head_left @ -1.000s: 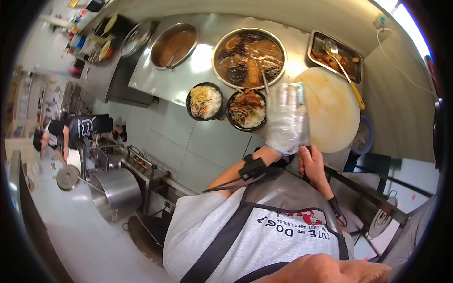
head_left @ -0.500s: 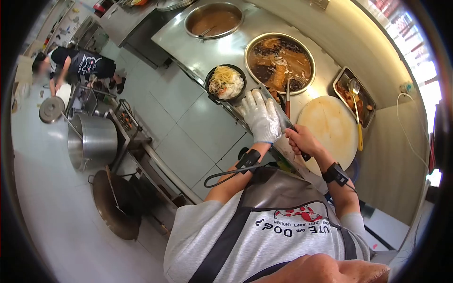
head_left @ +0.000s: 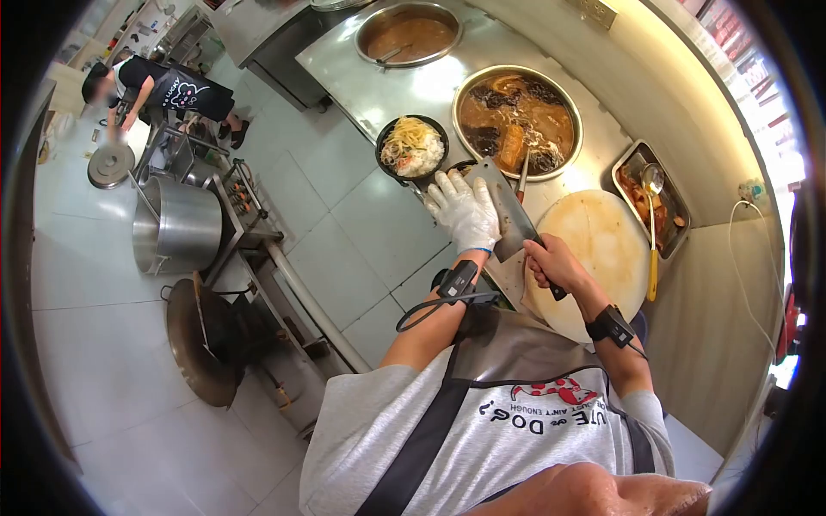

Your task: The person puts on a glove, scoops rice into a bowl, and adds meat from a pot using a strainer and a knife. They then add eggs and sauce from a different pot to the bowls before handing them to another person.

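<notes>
My right hand (head_left: pixel 551 263) is closed round the handle of a cleaver (head_left: pixel 508 211). Its broad blade points away from me, tilted so that its flat face shows. Beside the blade, my left hand (head_left: pixel 463 209) wears a thin clear glove over a white one, with the fingers stretched out and slightly spread. Whether its fingertips touch the blade or the food by the tip is hard to make out. Just past those fingers stands a black bowl (head_left: pixel 379 158) of rice, shredded yellow topping and other food. A second dark container behind my left fingers is mostly hidden.
A round cutting board (head_left: pixel 602 249) lies at my right. Beyond are a pot of dark braising liquid (head_left: pixel 578 129) and a pot of brown soup (head_left: pixel 460 33). A metal tray (head_left: pixel 680 232) holds food and a yellow-handled spoon (head_left: pixel 653 258). Far left, a person (head_left: pixel 142 90) bends near a stockpot (head_left: pixel 185 228).
The cleaver blade has turned so more of its flat face shows. My left hand has moved slightly left, its fingers more spread. The camera view has shifted a little.
</notes>
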### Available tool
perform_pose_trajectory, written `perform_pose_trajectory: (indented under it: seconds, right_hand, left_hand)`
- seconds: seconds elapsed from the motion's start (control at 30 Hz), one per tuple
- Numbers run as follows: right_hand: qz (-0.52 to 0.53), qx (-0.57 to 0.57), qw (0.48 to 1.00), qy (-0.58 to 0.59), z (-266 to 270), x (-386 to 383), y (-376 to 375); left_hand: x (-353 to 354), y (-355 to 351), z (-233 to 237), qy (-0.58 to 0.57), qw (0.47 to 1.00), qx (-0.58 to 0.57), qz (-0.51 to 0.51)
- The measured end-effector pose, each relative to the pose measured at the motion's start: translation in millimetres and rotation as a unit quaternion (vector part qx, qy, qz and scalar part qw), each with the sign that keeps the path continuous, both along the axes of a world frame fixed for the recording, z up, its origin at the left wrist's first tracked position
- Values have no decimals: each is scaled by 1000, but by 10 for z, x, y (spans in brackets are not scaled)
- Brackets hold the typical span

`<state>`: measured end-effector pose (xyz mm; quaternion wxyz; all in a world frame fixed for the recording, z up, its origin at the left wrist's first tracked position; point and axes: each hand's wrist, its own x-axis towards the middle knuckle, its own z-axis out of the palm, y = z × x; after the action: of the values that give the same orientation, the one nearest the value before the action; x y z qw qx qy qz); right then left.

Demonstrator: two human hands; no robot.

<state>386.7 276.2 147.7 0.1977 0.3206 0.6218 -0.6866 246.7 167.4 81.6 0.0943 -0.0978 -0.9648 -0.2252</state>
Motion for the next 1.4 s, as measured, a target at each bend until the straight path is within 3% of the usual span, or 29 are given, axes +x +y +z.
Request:
perform_pose_trajectory:
  seconds: [0.13,0.47,0.57,0.6,0.7,0.73,0.8,0.83,0.9,1.07,1.4]
  right_hand:
    - [-50,11,999,17,62,185,15]
    - [-292,7,954,64,152,782,147]
    - [-320,11,945,69,84,923,277]
    - [-323,25,944,62,77,924,327]
    - [-338,22,938,72,45,928,422]
    - [-338,19,938,72,45,926,436]
    - [-347,7,935,70,7,944,442]
    - [-357,-4,932,69,-11,946,441]
    - [-363,-6,929,64,-39,970,410]
    - [-393,-10,918,46,-71,1102,270]
    - [-450,-10,893,20,-190,1464,0]
  left_hand:
    - [-61,77,-34,-11,999,-28,13]
    - [-95,87,-40,28,996,-79,-38]
    - [-299,-195,237,-51,990,62,-119]
    - [-313,-313,189,-3,975,166,-147]
    - [-603,-647,15,-109,899,407,-121]
    - [-645,-732,28,-110,899,406,-123]
    - [-643,-839,225,-82,956,225,-171]
    - [-659,-851,231,-81,956,225,-171]
    - [-680,-834,220,-141,939,167,-266]
    - [-661,-719,140,-114,924,21,-363]
    - [-669,-648,163,-48,874,38,-481]
